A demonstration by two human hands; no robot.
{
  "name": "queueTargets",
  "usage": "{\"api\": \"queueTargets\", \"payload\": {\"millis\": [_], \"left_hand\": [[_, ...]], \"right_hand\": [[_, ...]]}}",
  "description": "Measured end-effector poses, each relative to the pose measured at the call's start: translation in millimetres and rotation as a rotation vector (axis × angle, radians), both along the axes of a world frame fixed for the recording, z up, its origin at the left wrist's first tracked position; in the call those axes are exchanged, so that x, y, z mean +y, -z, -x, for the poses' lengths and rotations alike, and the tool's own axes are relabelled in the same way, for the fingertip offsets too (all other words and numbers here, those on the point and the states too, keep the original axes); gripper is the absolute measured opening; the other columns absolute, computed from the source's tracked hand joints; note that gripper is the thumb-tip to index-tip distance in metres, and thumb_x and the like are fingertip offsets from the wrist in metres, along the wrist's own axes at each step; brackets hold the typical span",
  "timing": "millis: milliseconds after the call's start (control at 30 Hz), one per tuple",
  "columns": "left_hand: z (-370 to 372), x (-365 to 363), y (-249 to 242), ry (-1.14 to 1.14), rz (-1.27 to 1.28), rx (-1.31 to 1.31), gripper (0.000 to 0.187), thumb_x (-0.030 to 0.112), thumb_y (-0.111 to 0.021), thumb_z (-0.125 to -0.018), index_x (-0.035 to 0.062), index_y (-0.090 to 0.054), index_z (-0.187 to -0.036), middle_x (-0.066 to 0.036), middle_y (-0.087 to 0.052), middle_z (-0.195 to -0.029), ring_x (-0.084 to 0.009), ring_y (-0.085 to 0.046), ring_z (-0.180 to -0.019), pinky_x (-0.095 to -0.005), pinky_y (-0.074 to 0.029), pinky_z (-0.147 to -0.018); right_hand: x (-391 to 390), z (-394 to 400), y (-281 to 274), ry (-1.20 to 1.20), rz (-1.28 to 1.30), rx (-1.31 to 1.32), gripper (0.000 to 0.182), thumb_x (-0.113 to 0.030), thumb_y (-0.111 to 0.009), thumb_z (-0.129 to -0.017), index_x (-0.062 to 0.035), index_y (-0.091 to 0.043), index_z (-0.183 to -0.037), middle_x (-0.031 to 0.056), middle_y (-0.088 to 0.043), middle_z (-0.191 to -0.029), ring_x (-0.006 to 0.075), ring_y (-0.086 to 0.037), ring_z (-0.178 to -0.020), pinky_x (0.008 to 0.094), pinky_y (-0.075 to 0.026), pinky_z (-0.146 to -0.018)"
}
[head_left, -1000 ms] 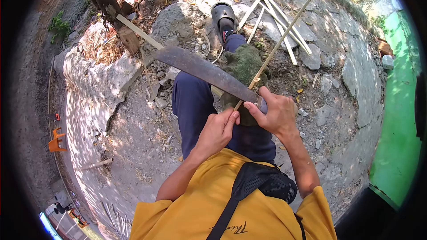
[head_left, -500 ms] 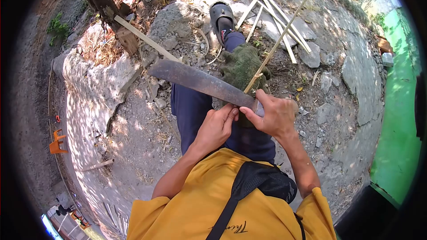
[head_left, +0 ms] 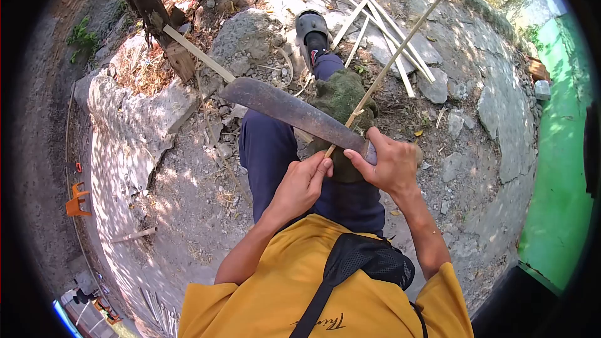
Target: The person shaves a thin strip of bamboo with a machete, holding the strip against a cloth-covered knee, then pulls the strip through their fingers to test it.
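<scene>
Over our bent knee, we are working two items. Item one: a long thin bamboo strip [head_left: 400, 44], which we are pinching at its near end with the fingertips of our left hand [head_left: 300, 184]; it is running away toward one o'clock across the stony ground [head_left: 188, 194]. Item two: a machete [head_left: 291, 112], whose handle we are clenching in our right hand [head_left: 391, 164], with the blade reaching toward ten o'clock and crossing the strip just beyond our fingers. Beneath the crossing, a green cloth [head_left: 341, 97] is lying on our knee. At twelve o'clock, loose bamboo strips [head_left: 382, 25] are lying beside our sandalled foot [head_left: 312, 28].
</scene>
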State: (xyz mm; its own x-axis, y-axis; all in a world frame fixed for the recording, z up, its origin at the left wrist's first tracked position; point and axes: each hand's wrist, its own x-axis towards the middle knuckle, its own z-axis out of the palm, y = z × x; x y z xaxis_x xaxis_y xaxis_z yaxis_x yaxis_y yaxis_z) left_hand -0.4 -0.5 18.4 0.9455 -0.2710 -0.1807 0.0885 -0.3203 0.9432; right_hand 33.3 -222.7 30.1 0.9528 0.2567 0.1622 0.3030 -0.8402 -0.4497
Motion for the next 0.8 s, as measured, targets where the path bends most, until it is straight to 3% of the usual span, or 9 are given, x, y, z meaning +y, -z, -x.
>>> {"api": "queueTargets", "payload": {"millis": [133,200,300,367,500,633,767,800], "left_hand": [[1.9,2.0,-6.8,0.028,-0.034,0.031,0.030,0.019,-0.051,-0.113,0.0003,-0.060,-0.092,-0.010,-0.055,-0.065,-0.0172,-0.055,-0.055,-0.0351,-0.041,-0.056],[1.0,-2.7,-14.4,0.036,0.013,0.115,0.029,0.018,-0.052,-0.113,-0.0006,-0.060,-0.092,-0.016,-0.052,-0.065,-0.0251,-0.049,-0.055,-0.0408,-0.040,-0.057],[-4.5,-8.9,-13.4,0.015,0.126,0.147,0.032,0.021,-0.052,-0.113,-0.0001,-0.060,-0.090,-0.014,-0.049,-0.063,-0.0234,-0.046,-0.056,-0.0405,-0.039,-0.058],[-3.6,-9.1,-9.1,0.054,0.106,0.120,0.034,0.023,-0.051,-0.113,0.0002,-0.060,-0.090,-0.014,-0.049,-0.063,-0.0229,-0.046,-0.056,-0.0405,-0.039,-0.058],[18.3,0.9,4.5,0.093,0.076,0.162,0.035,0.024,-0.051,-0.113,0.0003,-0.060,-0.090,-0.014,-0.049,-0.063,-0.0214,-0.046,-0.057,-0.0407,-0.038,-0.058],[26.6,-1.0,4.6,0.023,0.069,0.102,0.032,0.022,-0.053,-0.112,-0.0001,-0.062,-0.090,-0.017,-0.052,-0.064,-0.0280,-0.050,-0.057,-0.0425,-0.039,-0.059],[17.9,-8.0,-5.0,0.020,0.013,0.100,0.034,0.022,-0.052,-0.113,-0.0002,-0.061,-0.089,-0.013,-0.051,-0.064,-0.0198,-0.045,-0.056,-0.0381,-0.037,-0.057],[15.3,-8.5,-7.3,0.028,-0.013,0.094,0.032,0.020,-0.053,-0.112,-0.0007,-0.062,-0.090,-0.018,-0.056,-0.068,-0.0303,-0.053,-0.061,-0.0424,-0.041,-0.061]], "right_hand": [[-7.4,-2.6,0.9,0.116,-0.012,0.034,0.054,-0.061,-0.074,-0.092,-0.0081,-0.061,-0.089,0.0138,-0.063,-0.062,0.0374,-0.067,-0.057,0.0483,-0.047,-0.052],[-8.8,1.9,-1.4,0.090,0.019,0.021,0.055,-0.062,-0.074,-0.092,-0.0085,-0.061,-0.087,0.0133,-0.065,-0.064,0.0357,-0.068,-0.057,0.0475,-0.049,-0.052],[-13.8,14.3,-7.5,0.032,0.062,0.016,0.056,-0.063,-0.074,-0.092,-0.0091,-0.060,-0.084,0.0117,-0.067,-0.065,0.0338,-0.069,-0.056,0.0464,-0.049,-0.050],[-19.3,19.9,-4.5,-0.050,0.080,0.004,0.056,-0.063,-0.075,-0.091,-0.0092,-0.060,-0.084,0.0112,-0.067,-0.065,0.0340,-0.068,-0.055,0.0461,-0.048,-0.050],[-28.2,12.9,5.3,0.048,0.057,0.075,0.055,-0.061,-0.075,-0.091,-0.0092,-0.060,-0.084,0.0120,-0.067,-0.065,0.0341,-0.068,-0.056,0.0463,-0.048,-0.050],[-11.8,23.1,15.6,0.035,-0.041,0.075,0.056,-0.062,-0.074,-0.092,-0.0079,-0.060,-0.085,0.0132,-0.068,-0.067,0.0363,-0.068,-0.058,0.0472,-0.049,-0.052],[-11.4,24.0,17.1,-0.025,0.016,0.038,0.055,-0.061,-0.076,-0.091,-0.0085,-0.061,-0.085,0.0121,-0.066,-0.066,0.0346,-0.068,-0.057,0.0461,-0.047,-0.051],[-12.2,23.6,15.5,-0.025,0.019,0.036,0.055,-0.061,-0.076,-0.091,-0.0085,-0.061,-0.085,0.0121,-0.066,-0.066,0.0346,-0.068,-0.057,0.0461,-0.047,-0.051]]}}
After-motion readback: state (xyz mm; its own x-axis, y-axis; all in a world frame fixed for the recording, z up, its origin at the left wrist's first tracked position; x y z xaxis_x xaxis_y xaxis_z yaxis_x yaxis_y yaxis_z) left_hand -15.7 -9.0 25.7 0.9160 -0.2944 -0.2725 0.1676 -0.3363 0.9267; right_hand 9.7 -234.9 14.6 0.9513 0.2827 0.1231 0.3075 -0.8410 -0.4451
